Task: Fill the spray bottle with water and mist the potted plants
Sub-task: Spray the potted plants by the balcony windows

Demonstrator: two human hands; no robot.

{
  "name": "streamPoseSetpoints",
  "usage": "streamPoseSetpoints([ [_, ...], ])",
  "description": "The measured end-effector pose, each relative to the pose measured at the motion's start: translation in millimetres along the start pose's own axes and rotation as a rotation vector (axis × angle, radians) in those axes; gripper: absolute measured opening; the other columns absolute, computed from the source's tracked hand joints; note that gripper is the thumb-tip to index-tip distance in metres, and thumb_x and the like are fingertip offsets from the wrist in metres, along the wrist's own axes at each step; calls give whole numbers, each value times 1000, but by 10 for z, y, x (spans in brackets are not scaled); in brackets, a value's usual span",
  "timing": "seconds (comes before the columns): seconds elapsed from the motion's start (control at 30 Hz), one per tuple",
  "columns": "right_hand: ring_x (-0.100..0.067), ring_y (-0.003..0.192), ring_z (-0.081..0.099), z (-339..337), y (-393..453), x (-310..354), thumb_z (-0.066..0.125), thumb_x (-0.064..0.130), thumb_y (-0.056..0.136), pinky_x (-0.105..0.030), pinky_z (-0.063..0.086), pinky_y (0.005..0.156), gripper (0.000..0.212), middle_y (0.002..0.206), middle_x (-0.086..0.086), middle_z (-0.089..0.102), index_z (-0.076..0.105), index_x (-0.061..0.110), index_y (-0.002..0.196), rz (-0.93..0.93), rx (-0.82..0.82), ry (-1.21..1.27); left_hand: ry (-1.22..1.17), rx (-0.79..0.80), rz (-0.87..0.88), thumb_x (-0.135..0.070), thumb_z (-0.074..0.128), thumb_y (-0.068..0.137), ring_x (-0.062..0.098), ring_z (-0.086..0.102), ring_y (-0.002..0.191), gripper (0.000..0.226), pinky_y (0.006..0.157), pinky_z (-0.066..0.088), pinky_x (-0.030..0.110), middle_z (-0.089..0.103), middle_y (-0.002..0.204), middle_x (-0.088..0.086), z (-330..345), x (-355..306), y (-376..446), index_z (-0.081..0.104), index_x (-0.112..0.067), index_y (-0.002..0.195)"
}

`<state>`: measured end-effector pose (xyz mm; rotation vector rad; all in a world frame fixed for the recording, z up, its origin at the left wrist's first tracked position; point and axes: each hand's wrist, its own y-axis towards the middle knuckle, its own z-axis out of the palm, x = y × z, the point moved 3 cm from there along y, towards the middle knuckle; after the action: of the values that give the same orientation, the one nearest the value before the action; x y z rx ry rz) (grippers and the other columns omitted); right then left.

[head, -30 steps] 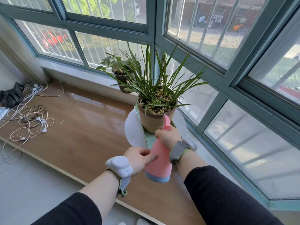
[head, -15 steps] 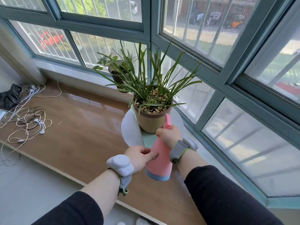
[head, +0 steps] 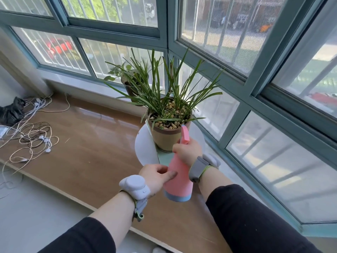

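I hold a pink spray bottle (head: pixel 177 181) with a blue base in front of me, its nozzle pointing at the near potted plant. My right hand (head: pixel 187 150) grips the bottle's neck and trigger. My left hand (head: pixel 155 177) rests against the bottle's lower side with fingers on it. The near plant (head: pixel 169 99) has long thin green leaves and stands in a tan pot (head: pixel 165 139) topped with pebbles, on a white round disc (head: pixel 144 148). A second, smaller plant in a dark pot (head: pixel 134 83) stands behind it by the window.
The pots stand on a wooden sill (head: pixel 82 143) in a corner of teal-framed windows (head: pixel 164 39). Tangled white cables and earphones (head: pixel 31 141) lie at the left, with a black bag (head: pixel 11 112) beyond them. A pale floor (head: pixel 36 212) lies below the sill's edge.
The bottle and both hands have stayed close to the tan pot, the nozzle rising slightly nearer its rim. The view has shifted a little.
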<state>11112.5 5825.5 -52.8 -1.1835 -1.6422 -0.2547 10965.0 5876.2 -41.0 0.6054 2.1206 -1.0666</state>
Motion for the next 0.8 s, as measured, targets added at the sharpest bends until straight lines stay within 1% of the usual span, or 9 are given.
streamPoseSetpoints([
  [0.1,-22,61,41,30,7,40,57,10,66,-29,32,55,21,62,2,46,40,21,61,-19,15,6,-6,-14,-12,-38,72,82,16,68,95,32,94,51,35,74,101,-4,-26,9,-3,73,-20,108],
  [0.2,-24,64,46,31,19,94,58,9,67,-32,38,61,17,63,-1,50,44,19,63,-31,15,-20,-7,-18,-14,-40,71,82,15,68,97,35,95,50,34,73,104,-6,-57,-1,-5,72,-21,111],
  [0.27,-24,67,49,24,25,124,58,9,67,-35,43,65,12,67,-4,53,49,17,68,-32,3,-4,-23,-18,-11,-41,71,82,16,68,98,36,95,51,36,72,107,-6,-74,-17,-2,70,-23,113],
  [0.4,-22,68,45,15,32,157,57,8,66,-35,39,65,14,71,-5,51,50,17,73,-60,-12,19,-36,-18,-16,-43,70,83,18,69,94,38,89,56,41,72,109,-4,-91,-44,1,68,-25,116],
  [0.53,-25,67,50,-1,44,172,57,8,67,-41,49,68,15,65,-2,53,48,18,63,-48,-32,-2,-25,-27,-7,-42,70,83,22,70,92,35,87,56,43,72,105,-5,-104,-75,-22,69,-26,114],
  [0.6,-25,67,49,-1,43,178,58,8,67,-37,46,66,12,66,-2,53,49,17,66,-48,-42,4,-35,-31,-8,-41,69,83,27,70,94,36,87,55,45,72,106,-3,-109,-95,-34,69,-25,116],
  [0.67,-22,68,46,0,47,176,57,8,67,-34,41,65,12,70,-4,52,51,16,73,-49,-44,17,-38,-30,-11,-40,69,84,33,70,96,36,86,55,45,72,105,-3,-111,-106,-35,68,-24,117],
  [0.7,-22,68,45,0,52,176,57,8,67,-34,40,65,12,71,-4,51,50,17,73,-49,-42,18,-34,-30,-10,-40,69,84,32,70,95,36,85,55,45,71,105,-3,-115,-109,-38,68,-24,116],
  [0.8,-24,65,47,9,58,178,56,8,67,-34,41,63,13,64,-2,51,47,17,65,-40,-45,-8,-30,-29,-5,-40,69,84,24,69,95,36,85,55,42,71,106,-4,-123,-108,-36,68,-24,116],
])
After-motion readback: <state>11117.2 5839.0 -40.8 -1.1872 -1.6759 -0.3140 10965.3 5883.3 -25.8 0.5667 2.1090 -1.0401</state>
